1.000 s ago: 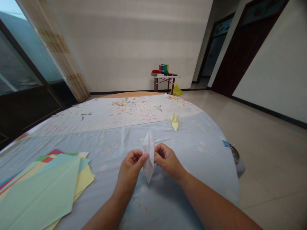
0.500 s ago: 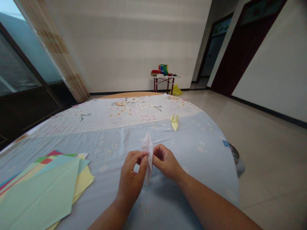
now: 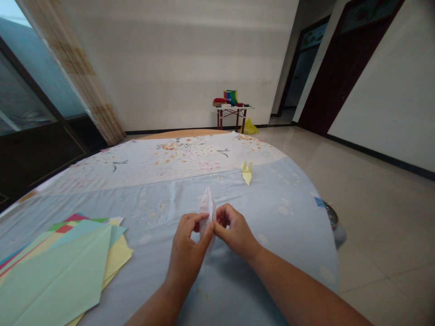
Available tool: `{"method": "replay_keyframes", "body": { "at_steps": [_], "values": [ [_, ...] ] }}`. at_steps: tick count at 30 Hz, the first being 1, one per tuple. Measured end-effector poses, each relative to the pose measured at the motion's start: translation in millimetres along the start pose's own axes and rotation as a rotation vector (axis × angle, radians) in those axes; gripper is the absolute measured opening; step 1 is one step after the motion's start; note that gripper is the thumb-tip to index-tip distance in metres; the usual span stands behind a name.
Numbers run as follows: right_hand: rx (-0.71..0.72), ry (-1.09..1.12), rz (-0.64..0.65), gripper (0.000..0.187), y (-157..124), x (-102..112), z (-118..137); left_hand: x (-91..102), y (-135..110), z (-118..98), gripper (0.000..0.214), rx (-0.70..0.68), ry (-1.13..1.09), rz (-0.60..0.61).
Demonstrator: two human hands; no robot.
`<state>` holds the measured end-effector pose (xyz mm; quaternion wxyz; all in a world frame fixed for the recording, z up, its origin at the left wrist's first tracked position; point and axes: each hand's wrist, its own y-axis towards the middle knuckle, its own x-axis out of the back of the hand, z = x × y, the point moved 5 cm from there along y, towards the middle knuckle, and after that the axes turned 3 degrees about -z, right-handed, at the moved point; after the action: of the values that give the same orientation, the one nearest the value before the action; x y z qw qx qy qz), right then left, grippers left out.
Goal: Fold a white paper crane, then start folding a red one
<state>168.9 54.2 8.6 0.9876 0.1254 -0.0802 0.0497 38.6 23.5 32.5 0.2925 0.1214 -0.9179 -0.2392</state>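
Note:
A narrow piece of folded white paper (image 3: 208, 201) stands upright between my hands, its pointed tip upward and its lower part partly covered by fingers. My left hand (image 3: 190, 235) grips its left side, thumb and forefinger closed on the paper. On the right edge, my right hand (image 3: 234, 231) pinches it, with the thumb close to the left thumb's tip. Farther off, a small yellow folded paper figure (image 3: 247, 173) with two upright points lies on the cloth, apart from both hands.
Loose coloured paper sheets (image 3: 64, 271) are piled at the left, a pale green one on top. A floral cloth (image 3: 156, 253) covers the round table. Against the far wall stands a small table (image 3: 234, 108) with a colourful bag (image 3: 231, 97); a yellow plastic bag (image 3: 249, 127) sits beside it.
My left thumb has shifted right across the paper, toward the right thumb. The white paper has turned slightly, showing more of its left face. The yellow figure stays in place.

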Motion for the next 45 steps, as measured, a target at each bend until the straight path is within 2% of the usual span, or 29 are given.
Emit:
{"method": "replay_keyframes", "body": {
  "at_steps": [8, 14, 19, 22, 27, 30, 34, 40, 45],
  "values": [
    [-0.006, 0.064, 0.017, 0.016, 0.0, -1.1, 0.6, -0.6, 2.0, 5.1, 0.017, 0.068, -0.054, 0.012],
    [-0.107, 0.230, 0.051, 0.022, 4.1, -3.2, -12.2, -5.3, -1.3, 16.9, 0.024, 0.225, -0.237, 0.057],
    [-0.226, 0.322, 0.120, 0.029, 6.2, -4.8, -14.9, -6.0, -1.1, 20.2, 0.040, 0.344, -0.407, -0.015],
    [-0.277, 0.307, 0.161, 0.031, 7.1, -3.2, -14.0, -9.9, -0.2, 21.1, 0.044, 0.391, -0.478, 0.018],
    [-0.336, 0.163, 0.198, 0.026, 8.3, 4.4, -18.2, -15.0, -0.9, 27.0, 0.028, 0.429, -0.458, 0.117],
    [-0.317, -0.048, 0.261, 0.019, 8.7, 8.9, -23.3, -18.8, -3.6, 28.0, 0.017, 0.404, -0.314, 0.261],
    [-0.256, -0.413, 0.301, 0.016, 8.6, 13.5, -29.8, -24.7, -10.6, 25.8, 0.017, 0.295, -0.053, 0.444],
    [-0.208, -0.832, 0.312, 0.018, 6.6, 14.8, -27.6, -30.0, -18.5, 12.9, 0.022, -0.013, 0.329, 0.489],
    [-0.142, -0.912, 0.265, 0.023, 7.8, 17.8, -18.2, -33.2, -21.1, 0.0, 0.025, -0.185, 0.619, 0.526]
  ]
}}
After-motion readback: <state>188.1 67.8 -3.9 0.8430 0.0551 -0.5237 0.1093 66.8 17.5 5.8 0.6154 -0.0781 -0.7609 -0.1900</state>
